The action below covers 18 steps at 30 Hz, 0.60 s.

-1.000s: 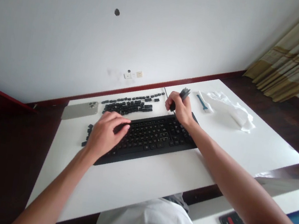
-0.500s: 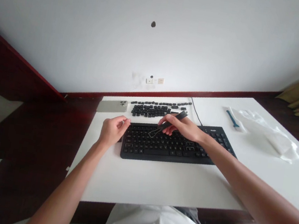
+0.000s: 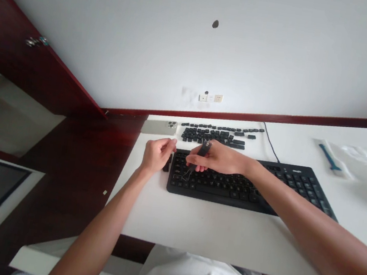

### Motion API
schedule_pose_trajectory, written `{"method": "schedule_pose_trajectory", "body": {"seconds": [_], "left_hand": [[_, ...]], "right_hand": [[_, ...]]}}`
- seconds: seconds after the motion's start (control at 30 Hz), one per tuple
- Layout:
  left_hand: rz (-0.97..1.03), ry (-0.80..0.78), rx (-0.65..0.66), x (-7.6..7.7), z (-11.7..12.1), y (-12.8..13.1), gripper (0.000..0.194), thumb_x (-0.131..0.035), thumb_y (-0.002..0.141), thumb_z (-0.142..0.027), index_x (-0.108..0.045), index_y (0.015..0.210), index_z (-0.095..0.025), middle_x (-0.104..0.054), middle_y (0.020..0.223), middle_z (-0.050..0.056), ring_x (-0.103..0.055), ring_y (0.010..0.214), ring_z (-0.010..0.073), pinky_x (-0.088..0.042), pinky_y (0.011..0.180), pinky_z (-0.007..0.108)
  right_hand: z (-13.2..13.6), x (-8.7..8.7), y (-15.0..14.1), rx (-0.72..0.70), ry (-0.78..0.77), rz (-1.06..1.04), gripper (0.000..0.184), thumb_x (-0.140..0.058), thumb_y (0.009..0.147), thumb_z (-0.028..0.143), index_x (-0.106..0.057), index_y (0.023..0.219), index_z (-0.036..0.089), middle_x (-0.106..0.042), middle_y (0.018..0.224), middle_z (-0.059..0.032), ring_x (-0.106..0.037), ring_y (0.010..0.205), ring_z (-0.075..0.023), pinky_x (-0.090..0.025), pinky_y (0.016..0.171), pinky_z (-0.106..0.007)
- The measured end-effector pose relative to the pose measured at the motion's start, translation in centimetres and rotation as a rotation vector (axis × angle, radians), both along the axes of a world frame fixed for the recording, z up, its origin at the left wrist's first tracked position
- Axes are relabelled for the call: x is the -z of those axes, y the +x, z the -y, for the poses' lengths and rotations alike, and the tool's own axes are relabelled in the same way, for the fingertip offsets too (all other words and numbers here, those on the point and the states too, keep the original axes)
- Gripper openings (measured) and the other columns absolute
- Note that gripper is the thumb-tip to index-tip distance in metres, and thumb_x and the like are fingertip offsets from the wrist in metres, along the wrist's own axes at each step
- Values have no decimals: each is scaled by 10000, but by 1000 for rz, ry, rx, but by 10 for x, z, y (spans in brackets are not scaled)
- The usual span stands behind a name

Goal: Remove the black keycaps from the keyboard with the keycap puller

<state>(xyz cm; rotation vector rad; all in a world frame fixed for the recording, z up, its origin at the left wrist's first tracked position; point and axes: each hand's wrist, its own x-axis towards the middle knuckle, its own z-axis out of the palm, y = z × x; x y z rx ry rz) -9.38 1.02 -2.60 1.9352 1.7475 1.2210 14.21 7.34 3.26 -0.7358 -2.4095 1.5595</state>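
A black keyboard (image 3: 265, 189) lies on the white table (image 3: 211, 229). My right hand (image 3: 217, 157) is closed on a black-handled wire keycap puller (image 3: 197, 158), whose wire tip touches the keys at the keyboard's left end. My left hand (image 3: 156, 154) hovers just left of the keyboard with its fingers curled in a loose pinch; what they hold, if anything, I cannot make out. A few loose keycaps (image 3: 167, 162) lie beside it. Several removed black keycaps (image 3: 216, 134) are lined up behind the keyboard.
A phone (image 3: 159, 127) lies face down at the table's back left corner. A blue-handled brush (image 3: 327, 157) and a clear plastic bag (image 3: 366, 160) rest at the far right. The keyboard cable (image 3: 270, 142) runs to the wall. Dark wood floor lies left of the table.
The view has swung left. My right hand carried the puller from the keyboard's right side across to its left end. My left hand lifted off the keys and curled up beside the keyboard.
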Motion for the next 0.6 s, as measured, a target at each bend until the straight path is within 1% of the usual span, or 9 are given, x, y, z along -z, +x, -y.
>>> {"method": "schedule_pose_trajectory", "body": {"seconds": [0.13,0.37,0.6], "left_hand": [[14,3,-5,2,-1,-1,495,-533,1039,-480,-672,670,-182,-645,576,3,-570,519,122,-386,555,235],[-17,-29,11,5,-1,2,499,-522,1041,-482,-660,667,-183,-617,569,-1,-562,534,128,-393,575,241],[-14,-26,12,6,-5,0,466,-542,1033,-456,-673,679,-184,-610,567,-7,-547,528,126,-391,584,244]], "right_hand": [[-3,5,5,-25,-27,11,464,-640,935,613,-800,936,177,-766,739,-50,-725,710,-184,-575,675,-287],[-6,12,7,-34,-47,11,483,-621,947,626,-793,955,175,-769,745,-50,-733,715,-181,-585,675,-285],[-4,14,5,-15,-70,11,489,-630,941,618,-796,940,159,-768,736,-64,-718,688,-175,-580,660,-285]]}}
